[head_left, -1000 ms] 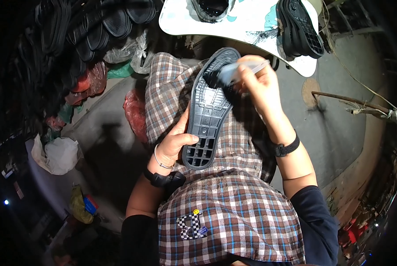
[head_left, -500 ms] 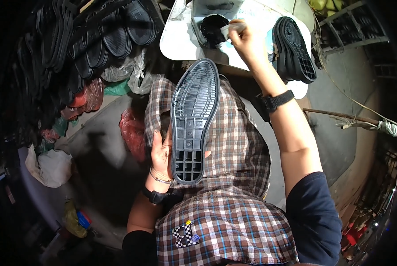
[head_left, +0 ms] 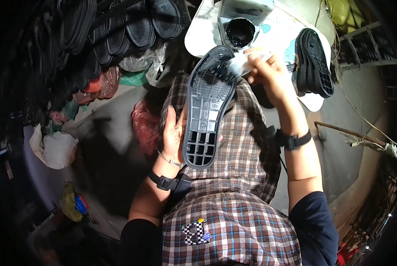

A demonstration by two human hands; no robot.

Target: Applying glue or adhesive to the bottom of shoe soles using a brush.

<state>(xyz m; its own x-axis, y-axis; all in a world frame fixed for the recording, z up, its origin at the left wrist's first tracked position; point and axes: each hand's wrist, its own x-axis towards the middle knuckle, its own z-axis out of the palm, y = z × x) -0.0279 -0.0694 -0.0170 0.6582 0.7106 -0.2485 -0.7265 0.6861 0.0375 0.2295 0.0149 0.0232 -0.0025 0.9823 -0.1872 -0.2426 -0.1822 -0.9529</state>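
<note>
A black shoe sole (head_left: 205, 108) lies tilted over my lap, ribbed at its broad top end and with open square cells at the heel. My left hand (head_left: 174, 135) holds it from below and the left side, its thumb raised alongside and the other fingers mostly hidden beneath. In my right hand (head_left: 271, 75) is a whitish brush (head_left: 239, 64), blurred by motion, its dark end on the upper right of the sole's ribbed part. That part looks wet and shiny. Just beyond stands a container of glossy black liquid (head_left: 239, 32).
The container sits on a stained white stool top (head_left: 198, 37). Stacked black soles (head_left: 313, 62) rest on its right side. More soles (head_left: 136, 26) hang or stand in rows at the far left, above plastic bags (head_left: 147, 117). A stick (head_left: 349, 134) juts out at right.
My right hand has brought the brush from the black liquid down onto the sole's broad end. The whole view has shifted a little, and the sole's upper part now looks wetter.
</note>
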